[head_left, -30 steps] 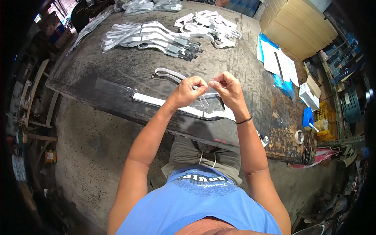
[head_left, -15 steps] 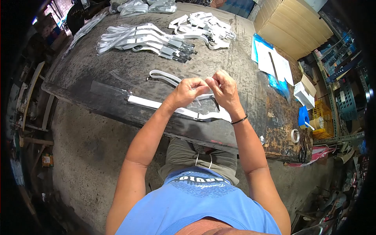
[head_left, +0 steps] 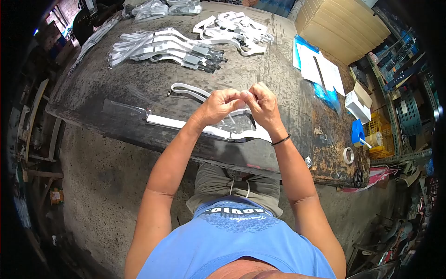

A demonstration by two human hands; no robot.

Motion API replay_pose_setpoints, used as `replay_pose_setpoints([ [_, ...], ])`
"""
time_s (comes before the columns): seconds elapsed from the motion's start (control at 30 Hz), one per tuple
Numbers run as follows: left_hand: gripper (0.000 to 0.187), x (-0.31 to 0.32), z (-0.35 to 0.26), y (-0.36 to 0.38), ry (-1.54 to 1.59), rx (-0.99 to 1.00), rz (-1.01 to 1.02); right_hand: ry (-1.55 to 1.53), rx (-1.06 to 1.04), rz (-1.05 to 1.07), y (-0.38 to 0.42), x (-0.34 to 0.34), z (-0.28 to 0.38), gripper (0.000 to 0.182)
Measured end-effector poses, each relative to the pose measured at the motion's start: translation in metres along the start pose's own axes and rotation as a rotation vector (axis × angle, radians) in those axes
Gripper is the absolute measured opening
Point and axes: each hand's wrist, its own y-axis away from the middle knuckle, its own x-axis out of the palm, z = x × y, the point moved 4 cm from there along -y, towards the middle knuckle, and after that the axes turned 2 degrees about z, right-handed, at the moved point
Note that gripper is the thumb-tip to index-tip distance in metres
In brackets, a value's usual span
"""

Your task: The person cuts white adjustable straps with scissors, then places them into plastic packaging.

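Note:
My left hand [head_left: 220, 106] and my right hand [head_left: 263, 103] meet above the table's near side, thumbs and fingertips pinched close together. Clear plastic film [head_left: 232, 123] shows just below the fingers and appears to be gripped in both; its upper edge is hidden. Under my hands lies a white strap [head_left: 169, 122], folded flat and running from the left to below my right wrist. A clear plastic sleeve [head_left: 121, 108] extends from its left end. Behind my left hand, another white strap [head_left: 189, 89] curves in a loop on the table.
Bundled white straps [head_left: 162, 46] in plastic lie on the worn table [head_left: 93, 88], beside a loose pile of white straps [head_left: 237, 29]. Papers [head_left: 320, 69], a small white box [head_left: 358, 105], a blue tape dispenser [head_left: 357, 132] and a tape roll [head_left: 348, 155] sit rightward. A large cardboard box [head_left: 344, 30] stands behind.
My hands keep nearly the same pinch, with fingertips slightly closer together. The whole view has shifted a little, so the table and its things appear slightly farther left.

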Motion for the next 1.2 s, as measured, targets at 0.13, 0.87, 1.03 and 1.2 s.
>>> replay_pose_setpoints([
  [0.13, 0.015, 0.001, -0.004, 0.004, 0.009, -0.043, -0.018, -0.226, 0.114, 0.014, 0.004, 0.009, -0.018, 0.027],
  [0.87, 0.014, 0.013, 0.002, 0.01, 0.102, 0.093, -0.263, -0.229, 0.211, -0.064, 0.035, 0.022, -0.018, 0.012],
  [1.03, 0.024, 0.004, 0.015, 0.006, -0.17, 0.096, -0.302, -0.196, 0.163, -0.048, 0.039, 0.018, -0.008, 0.012],
  [1.2, 0.026, 0.008, 0.014, 0.01, -0.385, 0.032, -0.318, -0.147, 0.14, -0.035, 0.043, 0.019, -0.005, 0.012],
])
